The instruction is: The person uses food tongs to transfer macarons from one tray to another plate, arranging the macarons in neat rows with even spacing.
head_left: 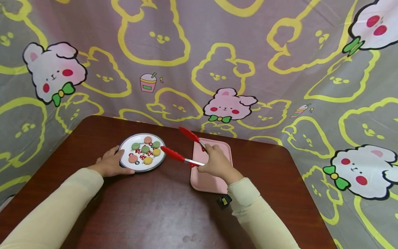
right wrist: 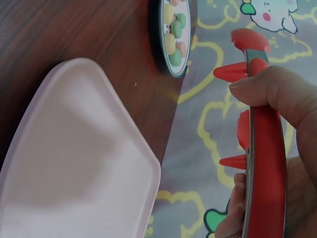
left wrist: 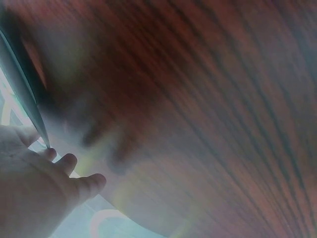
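At the left of the table, a white plate (head_left: 125, 163) with a dark rim carries several small round macaron-like pieces (head_left: 145, 149) in pink, green and yellow. My left hand (head_left: 109, 164) holds its left rim, thumb along the front edge and fingers at the far left side. My right hand (head_left: 217, 164) grips red-tipped metal tongs (head_left: 194, 162) over a pink tray (head_left: 206, 181). The tong arms are spread apart with nothing between them, and the nearer red tip overlaps the plate's right edge in the head view. In the right wrist view, my thumb presses the tongs' red handle (right wrist: 267, 173).
The dark wooden table (head_left: 149, 211) has rounded back corners. A patterned cloth (head_left: 174, 79) with cartoon rabbits hangs around its back and sides. Beside the right sleeve is a small black device (head_left: 224, 201), just in front of the tray.
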The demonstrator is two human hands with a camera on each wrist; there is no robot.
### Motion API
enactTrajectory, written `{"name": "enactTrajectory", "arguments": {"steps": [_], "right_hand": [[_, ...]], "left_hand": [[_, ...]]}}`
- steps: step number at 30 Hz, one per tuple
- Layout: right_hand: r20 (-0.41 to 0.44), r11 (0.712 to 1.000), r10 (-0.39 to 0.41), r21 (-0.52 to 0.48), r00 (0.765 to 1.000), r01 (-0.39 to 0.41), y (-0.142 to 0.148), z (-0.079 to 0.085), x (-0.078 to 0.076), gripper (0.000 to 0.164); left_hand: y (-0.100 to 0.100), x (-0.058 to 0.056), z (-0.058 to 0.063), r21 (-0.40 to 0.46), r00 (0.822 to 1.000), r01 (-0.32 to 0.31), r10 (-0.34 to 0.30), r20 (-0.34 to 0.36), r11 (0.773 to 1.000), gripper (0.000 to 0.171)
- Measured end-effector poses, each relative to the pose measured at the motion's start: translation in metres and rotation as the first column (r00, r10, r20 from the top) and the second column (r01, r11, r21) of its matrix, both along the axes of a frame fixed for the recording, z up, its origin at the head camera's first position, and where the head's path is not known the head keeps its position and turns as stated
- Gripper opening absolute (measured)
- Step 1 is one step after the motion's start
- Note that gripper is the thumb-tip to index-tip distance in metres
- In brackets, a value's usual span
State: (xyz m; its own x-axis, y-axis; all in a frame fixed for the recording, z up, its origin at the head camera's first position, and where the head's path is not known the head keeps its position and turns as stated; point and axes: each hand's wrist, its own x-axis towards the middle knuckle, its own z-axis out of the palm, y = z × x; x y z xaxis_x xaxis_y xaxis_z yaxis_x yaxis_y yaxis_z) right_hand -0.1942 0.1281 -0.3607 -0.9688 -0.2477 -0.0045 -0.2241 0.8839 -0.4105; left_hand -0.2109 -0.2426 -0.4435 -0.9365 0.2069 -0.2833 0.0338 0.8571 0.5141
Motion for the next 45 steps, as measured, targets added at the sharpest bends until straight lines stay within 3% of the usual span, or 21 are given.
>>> {"name": "enactTrajectory", "arguments": {"steps": [18, 25, 33, 40, 45], "right_hand": [[0.0, 0.99, -0.121, -0.071, 0.993, 0.121, 0.048, -0.002, 0.009, 0.066], [0.006, 0.983, -0.15, -0.104, 0.989, 0.15, 0.063, -0.007, 0.009, 0.07], [0.029, 0.969, -0.21, -0.125, 0.977, 0.212, 0.08, -0.011, 0.015, 0.056], [0.045, 0.96, -0.255, -0.111, 0.966, 0.258, 0.092, -0.016, 0.019, 0.076], [0.046, 0.949, -0.289, -0.119, 0.956, 0.292, 0.098, -0.022, 0.02, 0.067]], "left_hand": [[0.001, 0.002, 0.003, -0.017, 1.0, -0.002, 0.003, 0.018, 1.0, 0.119], [0.001, 0.0, -0.004, -0.005, 1.0, -0.003, 0.002, -0.021, 1.0, 0.117], [0.002, -0.001, -0.003, 0.0, 1.0, -0.006, 0.006, -0.016, 1.0, 0.118], [0.002, 0.0, -0.001, -0.002, 1.0, -0.003, 0.003, -0.016, 1.0, 0.117], [0.001, 0.001, 0.0, -0.004, 1.0, -0.005, 0.005, -0.003, 1.0, 0.117]]}}
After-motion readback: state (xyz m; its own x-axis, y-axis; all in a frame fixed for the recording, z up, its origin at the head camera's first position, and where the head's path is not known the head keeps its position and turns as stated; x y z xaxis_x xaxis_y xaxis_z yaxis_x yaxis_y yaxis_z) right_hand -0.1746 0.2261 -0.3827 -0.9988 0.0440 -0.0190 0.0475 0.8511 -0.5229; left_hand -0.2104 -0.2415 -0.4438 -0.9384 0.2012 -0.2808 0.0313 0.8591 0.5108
